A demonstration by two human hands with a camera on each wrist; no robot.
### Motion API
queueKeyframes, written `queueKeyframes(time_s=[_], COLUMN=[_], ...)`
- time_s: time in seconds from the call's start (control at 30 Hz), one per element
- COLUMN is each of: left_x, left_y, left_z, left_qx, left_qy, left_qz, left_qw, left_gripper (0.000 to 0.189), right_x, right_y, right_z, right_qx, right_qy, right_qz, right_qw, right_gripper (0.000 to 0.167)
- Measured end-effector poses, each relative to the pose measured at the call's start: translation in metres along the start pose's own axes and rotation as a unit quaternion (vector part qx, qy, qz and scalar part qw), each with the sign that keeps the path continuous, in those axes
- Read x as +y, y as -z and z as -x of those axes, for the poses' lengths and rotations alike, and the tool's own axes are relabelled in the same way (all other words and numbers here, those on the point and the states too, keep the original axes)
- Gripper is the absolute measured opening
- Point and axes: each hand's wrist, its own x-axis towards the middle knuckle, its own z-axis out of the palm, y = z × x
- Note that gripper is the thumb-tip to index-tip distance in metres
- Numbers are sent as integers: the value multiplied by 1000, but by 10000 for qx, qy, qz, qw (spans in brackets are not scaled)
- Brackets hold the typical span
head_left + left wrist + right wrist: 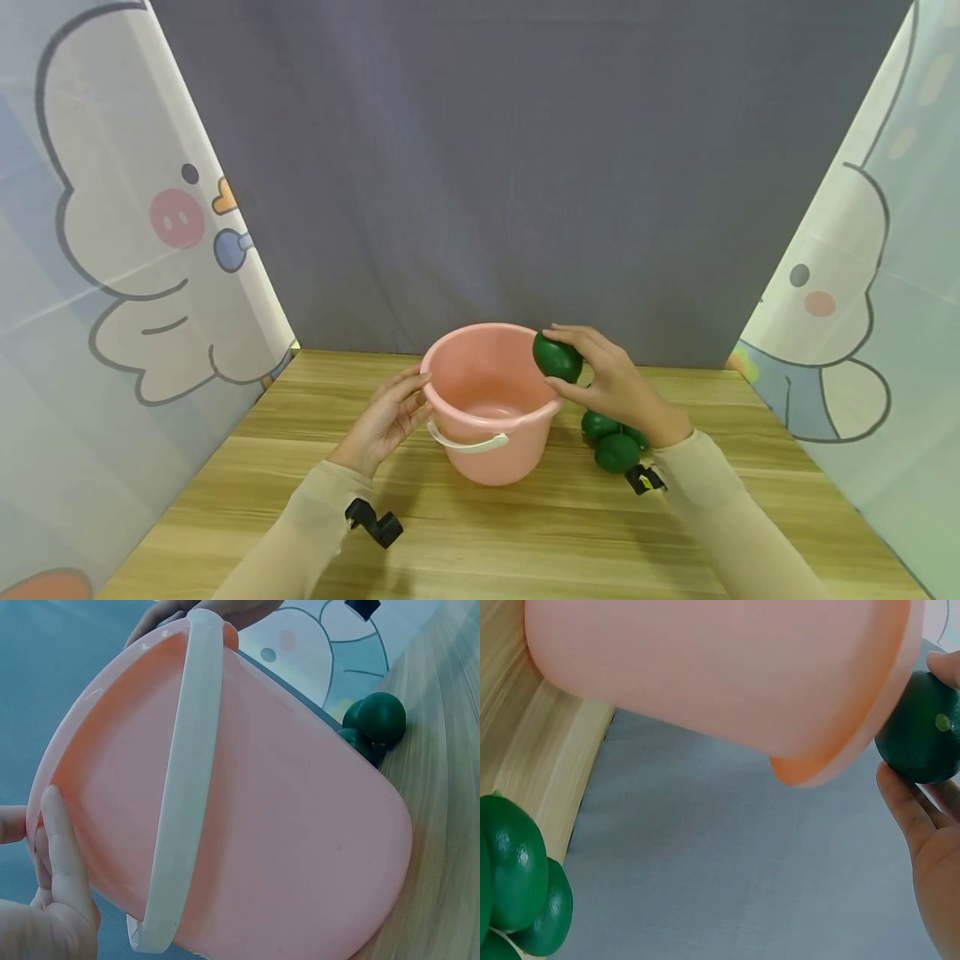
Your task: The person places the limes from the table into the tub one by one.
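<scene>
Gray cloth (525, 167) is hanging along the far edge of the worktop (480, 546). Straight left fingers (407, 387) are touching a pink bucket (501, 460); right fingers (581, 337) are gripping a green fruit (556, 357).

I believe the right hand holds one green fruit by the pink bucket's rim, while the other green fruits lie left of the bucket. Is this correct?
Not fully: the other green fruits lie right of the pink bucket, as the head view shows. The rest is correct.
</scene>
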Motion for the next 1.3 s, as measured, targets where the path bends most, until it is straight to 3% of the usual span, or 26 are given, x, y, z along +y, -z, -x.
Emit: queueKeyframes(time_s=[0.63, 1.3], left_x=[2, 0], left_y=[-2, -2], left_z=[1, 1], left_qx=[4, 40], left_qy=[0, -2], left_qz=[-50, -70], left_qw=[10000, 10000], left_gripper=[41, 41], right_x=[7, 8], right_y=[-10, -14], right_z=[-4, -10], right_qx=[-53, -574], right_qy=[-77, -669], right_qz=[-112, -420], right_qw=[9999, 9952], right_gripper=[65, 61])
